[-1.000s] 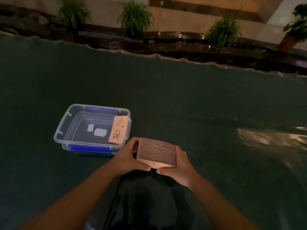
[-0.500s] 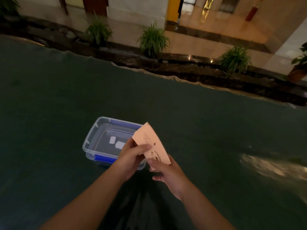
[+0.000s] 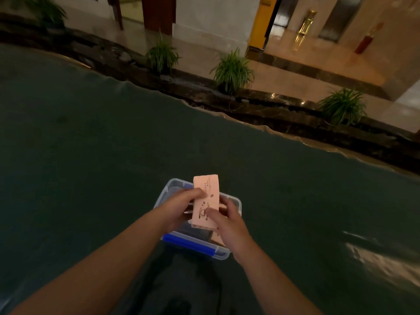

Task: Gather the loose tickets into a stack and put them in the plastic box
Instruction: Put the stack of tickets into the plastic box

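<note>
- Both forearms reach forward over the dark desk (image 3: 91,155); the left hand (image 3: 179,206) and right hand (image 3: 228,221) each close their grip on the stack of tickets (image 3: 205,201), held face-up above the plastic box (image 3: 236,202)
- One stack in hand; one clear box with blue clips; further tickets inside it, number unclear
- The hands hide most of the box's inside; three potted plants (image 3: 233,72) stand beyond the desk
</note>
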`<action>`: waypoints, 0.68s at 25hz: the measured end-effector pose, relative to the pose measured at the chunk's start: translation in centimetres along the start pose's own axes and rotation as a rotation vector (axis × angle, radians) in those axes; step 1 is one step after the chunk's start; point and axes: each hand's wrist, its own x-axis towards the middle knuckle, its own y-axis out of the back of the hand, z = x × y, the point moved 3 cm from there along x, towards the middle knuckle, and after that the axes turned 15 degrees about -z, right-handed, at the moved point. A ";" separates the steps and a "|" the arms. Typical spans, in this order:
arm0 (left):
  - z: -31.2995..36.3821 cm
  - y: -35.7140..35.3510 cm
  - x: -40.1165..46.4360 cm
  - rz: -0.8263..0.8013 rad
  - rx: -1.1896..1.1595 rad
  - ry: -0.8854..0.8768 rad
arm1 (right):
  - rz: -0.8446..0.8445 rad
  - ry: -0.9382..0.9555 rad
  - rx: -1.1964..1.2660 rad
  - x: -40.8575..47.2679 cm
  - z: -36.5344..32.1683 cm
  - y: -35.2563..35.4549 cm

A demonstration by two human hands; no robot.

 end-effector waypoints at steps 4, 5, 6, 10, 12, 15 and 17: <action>0.2 2.6 1.7 0.048 0.094 0.109 | 0.026 -0.146 -0.011 3.3 0.7 -2.5; -0.2 3.1 2.2 0.064 0.121 0.137 | 0.046 -0.187 -0.042 4.1 0.9 -2.9; -0.5 3.5 2.7 0.081 0.142 0.164 | 0.072 -0.229 -0.071 5.0 1.0 -3.2; -1.9 4.5 4.7 0.140 0.168 0.288 | 0.162 -0.381 -0.121 8.0 2.0 -3.1; -2.7 4.8 5.6 0.130 0.195 0.343 | 0.201 -0.440 -0.141 9.2 2.8 -2.9; -4.1 5.2 6.7 0.111 0.264 0.401 | 0.257 -0.493 -0.104 10.3 4.2 -2.6; -4.7 5.5 7.3 0.130 0.299 0.393 | 0.286 -0.486 -0.085 10.4 4.9 -2.4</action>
